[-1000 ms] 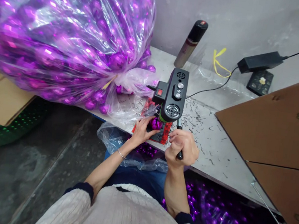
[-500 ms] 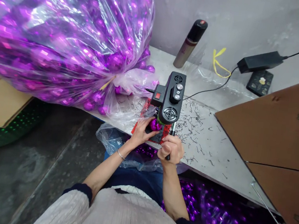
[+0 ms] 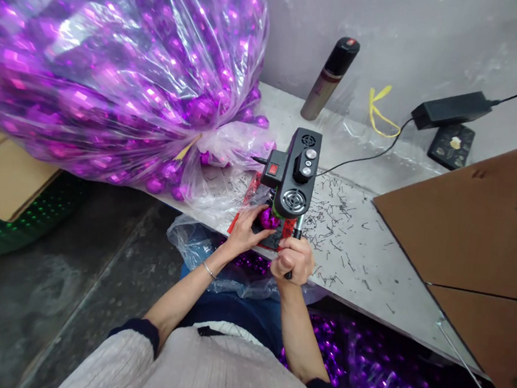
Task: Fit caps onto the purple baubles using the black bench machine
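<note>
A small black bench press machine (image 3: 295, 173) with a red switch stands on a red mat (image 3: 241, 220) at the table's near edge. Under its head sits a purple ball ornament (image 3: 267, 218). My left hand (image 3: 245, 230) is curled around that ball, holding it in place. My right hand (image 3: 295, 259) is a fist closed round the machine's lever handle (image 3: 298, 226), low beside the machine. A huge clear plastic bag of purple balls (image 3: 110, 59) lies on the table to the left.
Small dark wire clippings (image 3: 335, 218) litter the grey table (image 3: 372, 257). A spray can (image 3: 330, 77), a power adapter (image 3: 450, 108) with cable and a yellow tie stand near the wall. A cardboard sheet (image 3: 481, 244) leans at right. More purple balls fill bags below the table.
My right hand pulled the lever handle down and to the left, closer to the ball. The machine head dropped with it. My left hand stayed on the ball.
</note>
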{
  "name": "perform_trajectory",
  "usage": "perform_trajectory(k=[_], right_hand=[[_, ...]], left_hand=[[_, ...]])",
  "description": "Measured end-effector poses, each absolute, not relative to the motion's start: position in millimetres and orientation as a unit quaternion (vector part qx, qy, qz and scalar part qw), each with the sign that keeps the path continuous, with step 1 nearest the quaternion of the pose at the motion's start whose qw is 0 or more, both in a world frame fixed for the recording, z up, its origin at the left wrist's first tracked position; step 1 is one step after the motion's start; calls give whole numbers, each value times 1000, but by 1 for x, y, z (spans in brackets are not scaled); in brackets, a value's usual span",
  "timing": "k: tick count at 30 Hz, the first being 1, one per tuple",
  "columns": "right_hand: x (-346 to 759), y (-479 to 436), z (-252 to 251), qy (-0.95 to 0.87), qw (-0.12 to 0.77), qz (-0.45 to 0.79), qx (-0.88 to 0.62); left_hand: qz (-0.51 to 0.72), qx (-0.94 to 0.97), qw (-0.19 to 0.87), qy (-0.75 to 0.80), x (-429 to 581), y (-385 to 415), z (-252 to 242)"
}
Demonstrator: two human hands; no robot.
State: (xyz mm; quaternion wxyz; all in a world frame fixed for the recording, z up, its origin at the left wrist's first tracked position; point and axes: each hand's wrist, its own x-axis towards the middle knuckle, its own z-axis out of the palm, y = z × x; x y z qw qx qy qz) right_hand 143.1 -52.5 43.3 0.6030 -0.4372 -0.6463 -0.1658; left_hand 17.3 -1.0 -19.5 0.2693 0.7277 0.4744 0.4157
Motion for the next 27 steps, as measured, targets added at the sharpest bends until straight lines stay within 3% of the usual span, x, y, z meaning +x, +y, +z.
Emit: perform_trajectory(k=[11, 17, 22, 27], right_hand=[[142, -53, 32, -647, 616, -146, -425], [144, -56, 79, -632, 603, -129, -469], [143, -56, 119, -618, 610, -89, -488], [142, -59, 108, -638, 597, -99, -476]], left_hand=[[422, 743, 265, 446, 18, 4, -21], [443, 732, 273, 440, 17, -2, -21], [442, 783, 209, 384, 1, -42, -23], [478, 739, 134, 456, -27, -12, -2]])
